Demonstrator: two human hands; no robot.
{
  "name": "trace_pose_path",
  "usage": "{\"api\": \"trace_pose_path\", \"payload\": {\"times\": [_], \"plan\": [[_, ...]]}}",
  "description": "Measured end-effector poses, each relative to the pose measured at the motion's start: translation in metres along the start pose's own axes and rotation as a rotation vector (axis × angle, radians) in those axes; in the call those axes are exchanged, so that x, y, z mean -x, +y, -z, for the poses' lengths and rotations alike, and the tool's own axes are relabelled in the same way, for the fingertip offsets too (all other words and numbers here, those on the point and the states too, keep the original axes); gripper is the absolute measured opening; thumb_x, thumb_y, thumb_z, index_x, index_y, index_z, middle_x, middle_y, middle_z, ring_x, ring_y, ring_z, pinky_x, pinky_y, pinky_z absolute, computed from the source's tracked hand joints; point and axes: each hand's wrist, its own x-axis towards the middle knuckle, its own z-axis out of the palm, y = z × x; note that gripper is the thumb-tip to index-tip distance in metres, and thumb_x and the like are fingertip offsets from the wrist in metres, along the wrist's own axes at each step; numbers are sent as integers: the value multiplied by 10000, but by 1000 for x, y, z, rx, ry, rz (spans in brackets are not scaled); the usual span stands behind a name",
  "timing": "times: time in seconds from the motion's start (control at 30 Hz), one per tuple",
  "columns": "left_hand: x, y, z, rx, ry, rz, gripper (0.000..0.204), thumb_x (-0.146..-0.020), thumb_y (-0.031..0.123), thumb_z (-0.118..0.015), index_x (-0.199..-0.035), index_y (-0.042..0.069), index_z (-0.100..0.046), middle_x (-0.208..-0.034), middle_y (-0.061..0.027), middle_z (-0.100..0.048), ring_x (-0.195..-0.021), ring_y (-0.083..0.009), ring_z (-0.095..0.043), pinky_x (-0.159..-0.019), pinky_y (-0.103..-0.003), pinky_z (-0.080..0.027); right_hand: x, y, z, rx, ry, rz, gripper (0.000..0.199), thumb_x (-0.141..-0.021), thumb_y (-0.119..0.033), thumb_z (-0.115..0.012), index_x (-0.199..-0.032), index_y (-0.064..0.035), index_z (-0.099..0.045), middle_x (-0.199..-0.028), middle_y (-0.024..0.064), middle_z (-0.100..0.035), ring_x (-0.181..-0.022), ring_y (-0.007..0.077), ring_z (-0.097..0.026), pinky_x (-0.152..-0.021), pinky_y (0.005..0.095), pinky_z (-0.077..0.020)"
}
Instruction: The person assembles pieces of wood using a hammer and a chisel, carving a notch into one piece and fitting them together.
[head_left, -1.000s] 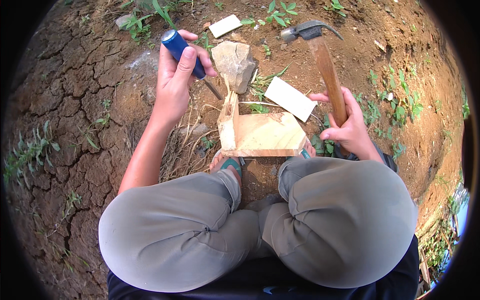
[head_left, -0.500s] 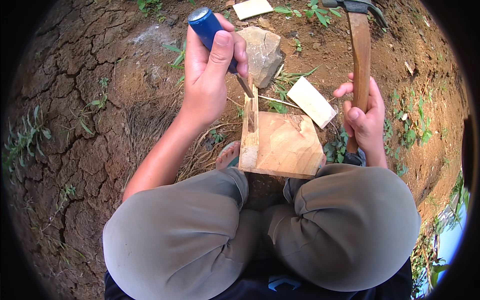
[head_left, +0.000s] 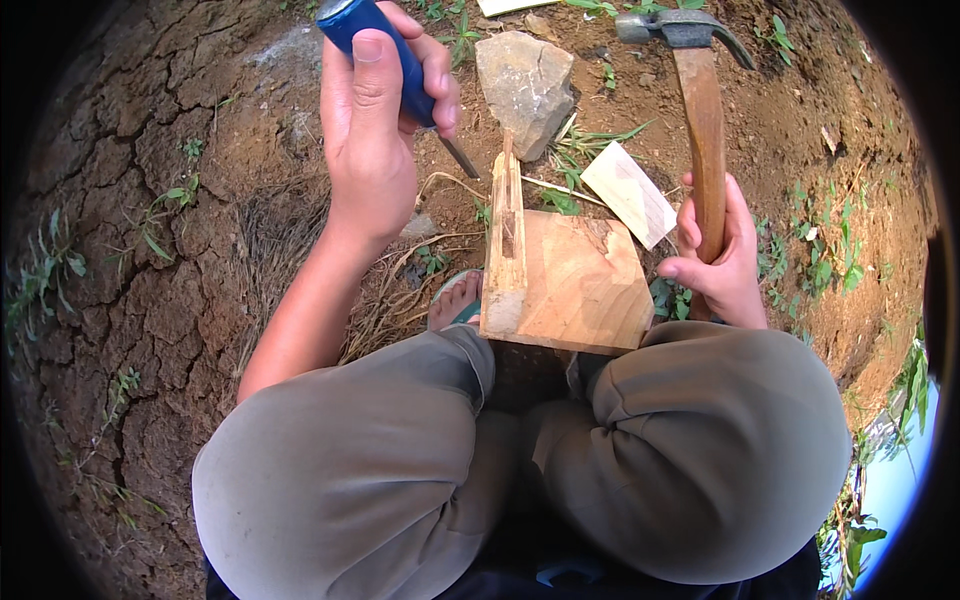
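Observation:
My left hand [head_left: 375,130] is closed around the blue handle of a chisel [head_left: 407,82]. Its metal blade points down and to the right, apart from the wood. A narrow wooden piece [head_left: 506,250] with a slot cut in it lies along the left edge of a wooden block [head_left: 580,280] in front of my knees. On the right, my right hand [head_left: 722,255] grips the wooden handle of a claw hammer [head_left: 700,130], held upright with its metal head at the top.
A grey stone [head_left: 525,90] sits just beyond the slotted piece. A pale flat offcut [head_left: 630,193] lies on the soil right of it. Dry grass [head_left: 285,260] and cracked earth [head_left: 130,250] are at the left; my sandalled foot [head_left: 457,300] stands beside the block.
My left hand has lifted the chisel out of the slotted piece and moved left and up. The hammer has tilted slightly to the left, its head now lower in view.

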Motion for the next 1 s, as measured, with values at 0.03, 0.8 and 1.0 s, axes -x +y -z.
{"api": "trace_pose_path", "payload": {"times": [0.03, 0.8, 1.0], "plan": [[2, 5, 3, -9, 61, 15, 387, -1114, 466, -314, -1181, 106, -438, -882, -52, -482, -711, -152, -484, -653, -327, -446, 8, -5, 4, 17, -63, -141, 1068, -500, -11, -1002, -1392, -67, -417, -890, -62, -486, -729, -7, -439, -628, 162, -348], [25, 8, -25, 133, 1, -60, 313, -1112, 435, -353, -1209, 143, -407, -943, -63, -471, -806, -173, -496, -760, -378, -469, 63, 54, 24, 236, 60, -191, 1327, -406, -60, -1048, -1498, -102, -295, -960, -30, -451, -594, -7, -344, -508, 170, -311], [28, 9, -17, 162, 1, -60, 325, -1111, 441, -348, -1216, 138, -403, -947, -66, -470, -808, -175, -494, -757, -378, -469, 77, 88, 47, 193, 37, -225, 1323, -403, -57, -1038, -1511, -123, -318, -969, -36, -447, -647, -5, -340, -561, 157, -293]]}}
